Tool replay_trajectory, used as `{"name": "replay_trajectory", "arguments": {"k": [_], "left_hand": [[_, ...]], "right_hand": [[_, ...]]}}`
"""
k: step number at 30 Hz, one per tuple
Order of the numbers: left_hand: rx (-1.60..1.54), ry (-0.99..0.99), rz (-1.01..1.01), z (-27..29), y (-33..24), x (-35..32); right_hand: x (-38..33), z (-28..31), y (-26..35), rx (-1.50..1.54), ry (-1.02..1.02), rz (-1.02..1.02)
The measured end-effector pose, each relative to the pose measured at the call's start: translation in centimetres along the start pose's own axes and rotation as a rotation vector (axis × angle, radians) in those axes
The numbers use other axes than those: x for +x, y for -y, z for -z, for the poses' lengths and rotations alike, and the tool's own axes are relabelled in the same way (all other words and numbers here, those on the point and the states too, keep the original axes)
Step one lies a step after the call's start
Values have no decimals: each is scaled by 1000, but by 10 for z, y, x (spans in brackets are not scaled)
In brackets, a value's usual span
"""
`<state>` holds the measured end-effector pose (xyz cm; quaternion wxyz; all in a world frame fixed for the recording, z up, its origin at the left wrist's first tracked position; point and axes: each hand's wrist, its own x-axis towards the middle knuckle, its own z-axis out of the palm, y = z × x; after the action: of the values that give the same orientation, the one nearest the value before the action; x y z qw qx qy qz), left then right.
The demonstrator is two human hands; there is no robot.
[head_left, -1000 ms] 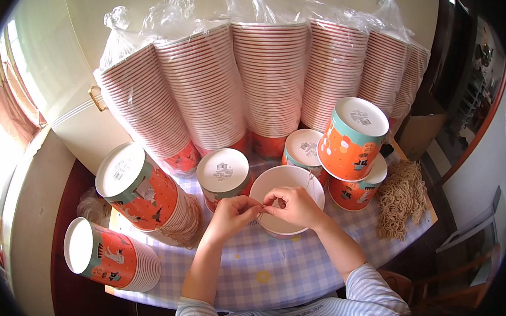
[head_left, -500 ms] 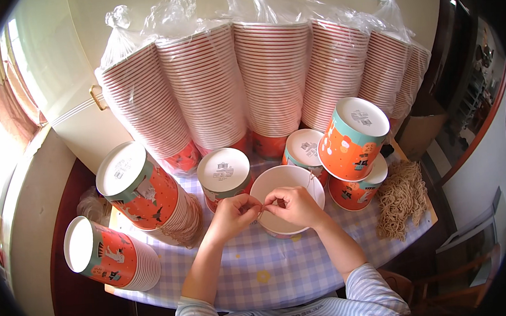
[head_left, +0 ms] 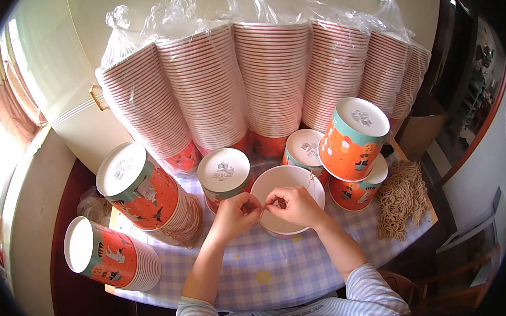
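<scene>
A curtain [head_left: 12, 107] hangs left of a pale cabinet [head_left: 59, 72] (its handle [head_left: 93, 97] brass-coloured), a wooden chair [head_left: 494, 263] lower right.

On the tablecloth [head_left: 238, 288], the upright bucket [head_left: 285, 176] stands before bucket stacks [head_left: 274, 77], between nested buckets [head_left: 141, 192] left and string pile [head_left: 401, 200] right.

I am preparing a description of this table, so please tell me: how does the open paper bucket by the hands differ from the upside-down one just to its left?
The open paper bucket stands mouth up, while the upside-down paper bucket stands mouth down. The open paper bucket shows its white inside; the upside-down paper bucket shows dark print on its white base. Both are round and stand on the checked tablecloth.
</scene>
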<state>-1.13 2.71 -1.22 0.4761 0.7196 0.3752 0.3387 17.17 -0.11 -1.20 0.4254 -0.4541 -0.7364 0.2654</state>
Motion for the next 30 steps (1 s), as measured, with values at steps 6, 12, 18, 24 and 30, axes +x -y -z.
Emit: {"name": "replay_trajectory", "arguments": {"k": [6, 12, 18, 24, 30], "left_hand": [[25, 43, -26, 0, -3, 0], [-27, 70, -15, 1, -4, -1], [-33, -15, 26, 8, -2, 1], [-53, 19, -8, 4, 1, 3], [-90, 16, -24, 3, 4, 3]], "right_hand": [[-1, -2, 1, -98, -41, 33], [-1, -3, 1, -99, -52, 38], [0, -2, 3, -80, -54, 54], [0, -2, 2, -66, -35, 46], [-1, -1, 3, -51, -34, 61]]}}
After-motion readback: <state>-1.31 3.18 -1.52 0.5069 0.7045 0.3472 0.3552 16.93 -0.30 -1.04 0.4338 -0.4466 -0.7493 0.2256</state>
